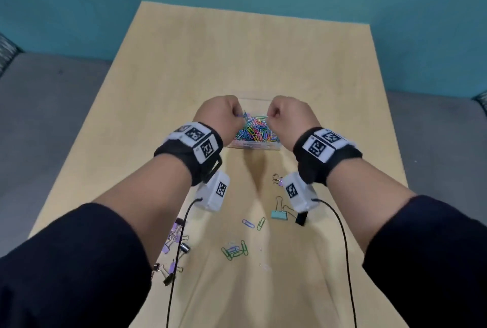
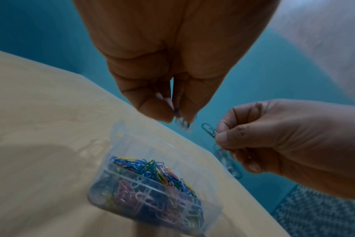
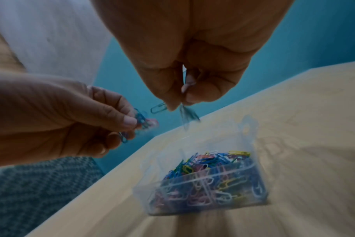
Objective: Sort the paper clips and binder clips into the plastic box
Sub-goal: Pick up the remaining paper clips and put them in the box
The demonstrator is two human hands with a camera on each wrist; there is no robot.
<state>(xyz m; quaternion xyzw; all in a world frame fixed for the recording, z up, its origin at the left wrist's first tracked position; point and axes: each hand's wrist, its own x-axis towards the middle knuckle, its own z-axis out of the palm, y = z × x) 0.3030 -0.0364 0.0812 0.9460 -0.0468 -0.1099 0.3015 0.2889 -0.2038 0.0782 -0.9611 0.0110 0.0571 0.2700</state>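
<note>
A clear plastic box (image 1: 250, 146) heaped with coloured paper clips stands mid-table. Both hands hover just above it with curled fingers. My left hand (image 1: 238, 114) pinches a small bunch of blue and pink paper clips (image 3: 144, 122) between thumb and fingertips. My right hand (image 1: 270, 116) pinches a teal paper clip (image 2: 209, 130), and more linked clips dangle blurred below its fingers (image 3: 187, 115). In the left wrist view the left hand (image 2: 178, 116) is over the box (image 2: 120, 137). In the right wrist view the right hand (image 3: 183, 104) is over the box (image 3: 248, 126).
Loose items lie on the wooden table (image 1: 184, 77) near me: a teal binder clip (image 1: 279, 213), a black one (image 1: 301, 219), a purple one (image 1: 276, 179), a cluster of purple and black binder clips (image 1: 174, 244), green paper clips (image 1: 235, 250). Wrist camera cables hang under both arms.
</note>
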